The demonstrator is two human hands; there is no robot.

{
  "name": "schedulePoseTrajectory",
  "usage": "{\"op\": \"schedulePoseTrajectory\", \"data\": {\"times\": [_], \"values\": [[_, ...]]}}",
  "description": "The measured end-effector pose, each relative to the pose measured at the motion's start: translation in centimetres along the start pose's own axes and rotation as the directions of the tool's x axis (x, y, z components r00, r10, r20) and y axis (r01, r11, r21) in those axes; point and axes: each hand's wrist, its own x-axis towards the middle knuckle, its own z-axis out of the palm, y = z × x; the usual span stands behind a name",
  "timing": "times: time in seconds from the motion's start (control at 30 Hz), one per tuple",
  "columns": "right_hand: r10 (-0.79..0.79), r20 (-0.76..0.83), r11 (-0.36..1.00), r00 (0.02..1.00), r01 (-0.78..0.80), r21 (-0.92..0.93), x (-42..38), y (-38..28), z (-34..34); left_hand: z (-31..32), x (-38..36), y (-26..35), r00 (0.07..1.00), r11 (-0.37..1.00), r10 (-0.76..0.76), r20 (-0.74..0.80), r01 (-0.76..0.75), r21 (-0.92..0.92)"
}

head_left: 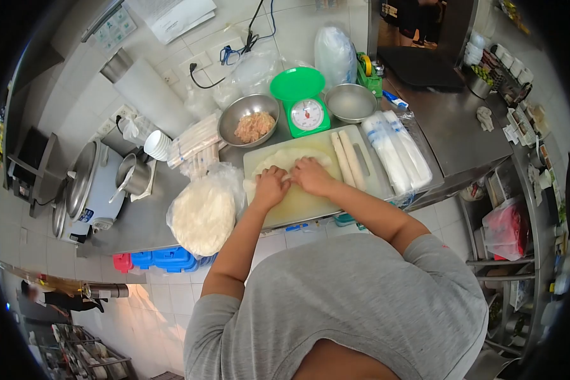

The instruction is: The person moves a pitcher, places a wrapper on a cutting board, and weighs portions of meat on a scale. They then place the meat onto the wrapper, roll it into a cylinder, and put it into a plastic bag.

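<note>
Side by side at the middle of a pale cutting board (291, 212), my left hand (272, 184) and my right hand (310, 175) have their fingers curled down on the near part of a thin round wrapper (297, 154). Both hands grip its edge, with the fingertips almost meeting. What lies under the fingers is hidden. Two long pale rolls (348, 159) rest on the board to the right of my right hand. A stack of round wrappers (202, 215) in a plastic bag sits left of the board. Behind it, a steel bowl (225, 120) holds minced meat (255, 126).
A green scale (307, 114) and another steel bowl (351, 103) stand behind the board. Plastic-wrapped packs (396, 152) lie at its right. Farther left are wrapped sticks (196, 139), white cups (158, 145), a steel pot (135, 174) and a large cooker (95, 183).
</note>
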Motion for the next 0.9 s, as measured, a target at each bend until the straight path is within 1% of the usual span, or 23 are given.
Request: {"op": "schedulePoseTrajectory", "data": {"times": [0.07,0.1,0.17,0.27,0.37,0.4,0.5,0.6,0.7,0.8,0.9], "values": [[0.071,-0.048,0.996,0.996,-0.074,-0.047,-0.5,0.4,-0.9,-1.3,-0.3,0.9,0.993,0.995,-0.09,0.076,0.087,0.04],[0.069,-0.045,0.995,0.997,-0.072,-0.064,-1.0,0.5,-0.6,-1.5,-0.4,1.2,0.985,0.99,-0.133,0.111,0.127,0.061],[0.064,-0.04,0.993,0.997,-0.067,-0.099,-1.5,0.6,-0.3,-1.6,-0.6,1.3,0.976,0.988,-0.15,0.16,0.141,0.064],[0.105,0.074,0.994,0.992,-0.104,-0.021,-1.5,0.7,-0.7,-1.7,-0.8,0.6,0.965,0.984,-0.177,0.192,0.169,0.058],[0.194,0.116,0.981,0.974,-0.196,0.011,-1.2,1.8,-1.4,-1.9,-1.1,0.2,0.953,0.975,-0.223,0.206,0.216,0.055],[0.189,0.151,0.981,0.97,-0.194,0.017,-1.4,1.9,-1.6,-2.1,-1.2,0.1,0.948,0.971,-0.239,0.211,0.232,0.056],[0.197,0.298,0.977,0.934,-0.213,0.022,-1.1,2.2,-1.9,-2.0,-1.1,-1.0,0.92,0.969,-0.229,0.319,0.248,-0.02],[0.185,0.37,0.98,0.91,-0.198,-0.005,0.3,1.2,-3.2,-2.0,-0.5,-1.2,0.931,0.981,-0.172,0.322,0.191,-0.028],[0.078,0.352,0.989,0.933,-0.118,0.093,1.3,0.8,-0.4,-1.0,0.2,0.3,0.951,0.987,-0.115,0.286,0.142,-0.073],[0.078,0.307,0.99,0.948,-0.11,0.086,0.8,0.6,0.9,-0.5,-0.1,0.7,0.961,0.985,-0.116,0.25,0.143,-0.093],[0.071,0.359,0.988,0.931,-0.116,0.106,0.8,0.3,-0.3,-0.7,-0.2,0.4,0.953,0.98,-0.11,0.282,0.151,-0.127]]}}
